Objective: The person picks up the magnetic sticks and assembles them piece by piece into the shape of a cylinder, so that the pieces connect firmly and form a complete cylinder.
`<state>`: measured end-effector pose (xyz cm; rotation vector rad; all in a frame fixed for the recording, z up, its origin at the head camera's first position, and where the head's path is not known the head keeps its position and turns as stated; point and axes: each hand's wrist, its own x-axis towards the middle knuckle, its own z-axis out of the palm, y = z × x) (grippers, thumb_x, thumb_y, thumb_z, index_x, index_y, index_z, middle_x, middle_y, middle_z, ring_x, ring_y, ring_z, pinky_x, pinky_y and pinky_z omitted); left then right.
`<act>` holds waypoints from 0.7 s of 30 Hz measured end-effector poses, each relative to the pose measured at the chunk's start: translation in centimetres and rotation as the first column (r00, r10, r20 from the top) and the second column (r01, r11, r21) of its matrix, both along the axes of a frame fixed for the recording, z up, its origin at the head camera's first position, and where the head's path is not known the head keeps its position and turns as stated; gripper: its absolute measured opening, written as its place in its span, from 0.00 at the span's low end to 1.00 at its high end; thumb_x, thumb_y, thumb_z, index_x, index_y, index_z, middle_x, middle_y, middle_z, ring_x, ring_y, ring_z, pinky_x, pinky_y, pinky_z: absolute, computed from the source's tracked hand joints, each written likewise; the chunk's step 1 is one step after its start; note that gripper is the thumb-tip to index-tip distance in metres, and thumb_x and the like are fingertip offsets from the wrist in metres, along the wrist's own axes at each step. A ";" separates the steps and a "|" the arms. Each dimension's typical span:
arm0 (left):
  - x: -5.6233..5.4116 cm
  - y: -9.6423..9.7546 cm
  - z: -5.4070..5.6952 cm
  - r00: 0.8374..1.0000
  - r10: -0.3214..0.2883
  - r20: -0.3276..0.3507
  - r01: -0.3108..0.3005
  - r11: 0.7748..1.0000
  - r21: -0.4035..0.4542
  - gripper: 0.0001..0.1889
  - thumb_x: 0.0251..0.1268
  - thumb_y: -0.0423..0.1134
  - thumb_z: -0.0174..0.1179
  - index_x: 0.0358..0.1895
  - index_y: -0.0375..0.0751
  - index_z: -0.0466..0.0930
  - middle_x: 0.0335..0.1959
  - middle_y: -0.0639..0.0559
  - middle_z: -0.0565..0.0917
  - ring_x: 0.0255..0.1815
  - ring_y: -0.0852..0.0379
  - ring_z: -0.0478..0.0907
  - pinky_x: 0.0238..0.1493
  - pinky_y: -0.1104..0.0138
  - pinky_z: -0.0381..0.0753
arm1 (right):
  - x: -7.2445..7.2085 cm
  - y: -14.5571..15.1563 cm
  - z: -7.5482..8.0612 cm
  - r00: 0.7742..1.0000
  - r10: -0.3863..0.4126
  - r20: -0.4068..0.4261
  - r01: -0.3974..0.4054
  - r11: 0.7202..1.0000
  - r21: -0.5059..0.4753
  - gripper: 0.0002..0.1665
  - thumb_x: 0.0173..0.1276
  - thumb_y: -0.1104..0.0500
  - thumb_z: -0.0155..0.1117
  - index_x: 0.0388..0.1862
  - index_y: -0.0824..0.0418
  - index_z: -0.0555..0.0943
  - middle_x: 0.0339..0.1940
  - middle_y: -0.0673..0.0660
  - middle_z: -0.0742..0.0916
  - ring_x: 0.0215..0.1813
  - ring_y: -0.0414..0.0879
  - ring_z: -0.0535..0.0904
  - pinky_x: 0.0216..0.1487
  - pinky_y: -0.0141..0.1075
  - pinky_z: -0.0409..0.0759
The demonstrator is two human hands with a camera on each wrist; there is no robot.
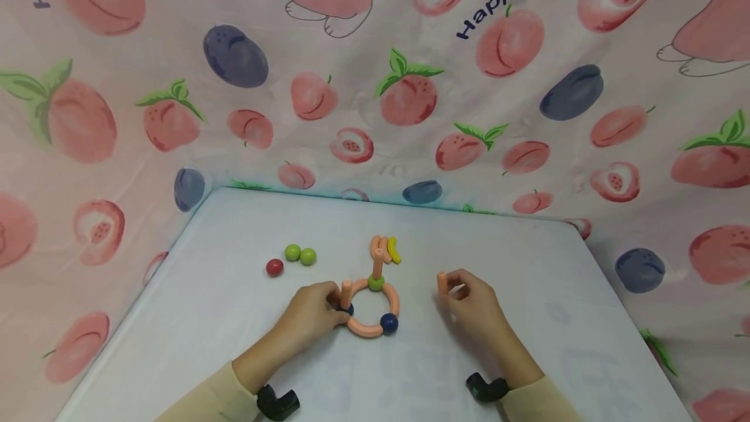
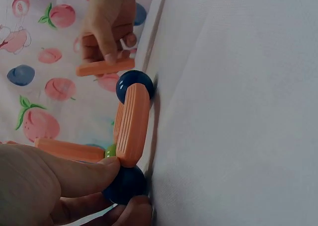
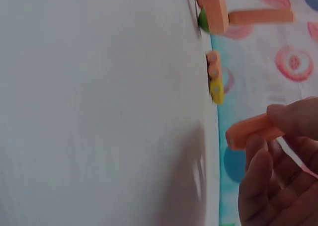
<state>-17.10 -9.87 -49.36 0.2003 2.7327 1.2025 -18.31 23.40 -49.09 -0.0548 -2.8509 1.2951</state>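
Note:
A ring of curved orange sticks (image 1: pixel 364 330) joined by balls lies flat on the table. My left hand (image 1: pixel 310 311) pinches the dark blue ball (image 2: pixel 125 186) on the ring's left side. From that ball rises an upright orange stick (image 1: pixel 347 294). Another orange stick (image 1: pixel 377 264) stands on the green ball (image 1: pixel 376 283) at the back of the ring. At the ring's front right is a second dark blue ball (image 1: pixel 389 323). Right of the ring, my right hand (image 1: pixel 473 301) holds a straight orange stick (image 3: pixel 251 131) between thumb and fingers, above the table.
Two loose green balls (image 1: pixel 300 254) and a red ball (image 1: pixel 275 267) lie at the back left. Behind the ring are curved orange pieces (image 1: pixel 375 247) beside a yellow one (image 1: pixel 394 250). A fruit-print cloth (image 1: pixel 363 96) hangs behind the white table (image 1: pixel 527 266).

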 end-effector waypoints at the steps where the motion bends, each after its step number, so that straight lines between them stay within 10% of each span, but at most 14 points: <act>1: 0.1 0.1 0.0 1.000 -0.004 -0.006 0.004 1.000 -0.002 0.11 0.58 0.38 0.81 0.37 0.48 0.86 0.32 0.58 0.86 0.34 0.60 0.78 0.36 0.65 0.77 | 0.1 -0.5 0.1 1.000 0.012 -0.002 -0.012 1.000 -0.013 0.09 0.75 0.55 0.73 0.50 0.52 0.87 0.48 0.53 0.89 0.42 0.45 0.82 0.34 0.33 0.83; 21: 1.2 1.4 -0.1 0.996 -0.014 -0.084 0.004 0.992 -0.126 0.14 0.59 0.45 0.81 0.35 0.50 0.83 0.27 0.60 0.80 0.29 0.60 0.74 0.32 0.66 0.71 | 1.9 -5.8 1.1 0.975 0.216 -0.059 -0.224 0.933 -0.281 0.18 0.63 0.68 0.80 0.48 0.55 0.85 0.49 0.55 0.88 0.39 0.42 0.88 0.33 0.35 0.87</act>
